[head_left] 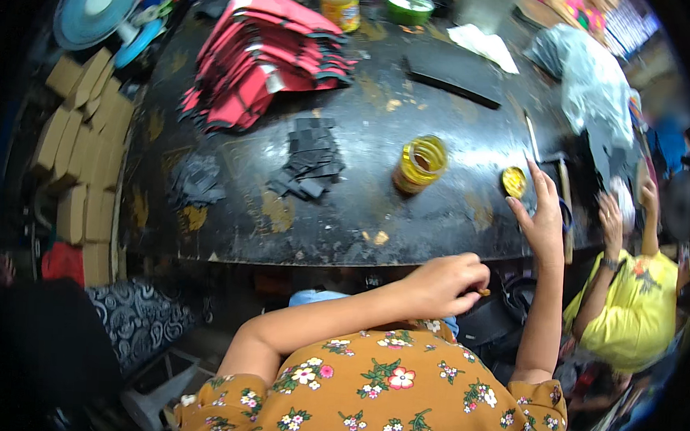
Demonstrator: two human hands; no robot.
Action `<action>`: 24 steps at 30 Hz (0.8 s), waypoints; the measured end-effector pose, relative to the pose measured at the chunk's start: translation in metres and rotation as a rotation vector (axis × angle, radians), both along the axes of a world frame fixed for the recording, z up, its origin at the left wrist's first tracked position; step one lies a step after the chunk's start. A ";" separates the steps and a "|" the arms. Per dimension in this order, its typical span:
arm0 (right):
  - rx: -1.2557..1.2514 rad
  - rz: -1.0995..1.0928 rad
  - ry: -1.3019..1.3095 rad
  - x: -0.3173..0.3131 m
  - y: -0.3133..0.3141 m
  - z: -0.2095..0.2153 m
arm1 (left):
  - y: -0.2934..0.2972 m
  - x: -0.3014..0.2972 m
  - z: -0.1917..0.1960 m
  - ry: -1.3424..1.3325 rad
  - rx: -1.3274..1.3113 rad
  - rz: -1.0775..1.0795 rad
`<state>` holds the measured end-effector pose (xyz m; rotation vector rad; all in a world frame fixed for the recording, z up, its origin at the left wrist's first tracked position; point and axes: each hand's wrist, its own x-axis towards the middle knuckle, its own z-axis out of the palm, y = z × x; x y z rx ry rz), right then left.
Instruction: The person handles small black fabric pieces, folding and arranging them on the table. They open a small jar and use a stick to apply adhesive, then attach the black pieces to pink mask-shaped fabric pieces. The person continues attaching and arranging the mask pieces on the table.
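My left hand [450,285] is closed in front of the table's near edge. A tiny yellowish-brown bit [484,292] shows at its fingertips, too small to name. My right hand [544,214] is raised over the right part of the table, thumb and fingers apart, holding nothing. Close to its thumb lies a round yellow jar lid [513,182]. An open jar [420,165] with a yellowish rim and brownish contents stands left of the lid. Further left lie a pile of small dark rectangular pieces [310,157] and a second dark heap [196,180].
A tall stack of red, black-edged pieces [263,63] stands at the far left. Behind are a yellow-lidded jar [339,3], a green tub [410,7] and a dark flat bar [453,85]. Cardboard boxes [91,147] line the left side. A co-worker in yellow [629,304] is at right.
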<state>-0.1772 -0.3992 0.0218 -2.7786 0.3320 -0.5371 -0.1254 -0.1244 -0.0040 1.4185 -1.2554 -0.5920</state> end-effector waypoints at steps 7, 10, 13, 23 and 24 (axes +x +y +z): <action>0.003 -0.077 0.130 0.032 -0.036 -0.042 | -0.039 -0.008 -0.031 -0.213 0.141 0.020; -0.013 0.018 0.017 0.032 -0.048 -0.043 | -0.034 -0.005 -0.025 -0.125 0.124 -0.094; -0.031 0.017 0.035 0.035 -0.044 -0.034 | -0.009 0.012 -0.005 -0.118 -0.037 -0.119; 0.986 0.396 -0.087 0.096 0.114 -0.018 | 0.124 0.179 0.006 -0.761 0.447 0.833; 0.978 0.360 -0.113 0.103 0.125 -0.022 | 0.125 0.184 -0.002 -0.707 0.559 0.761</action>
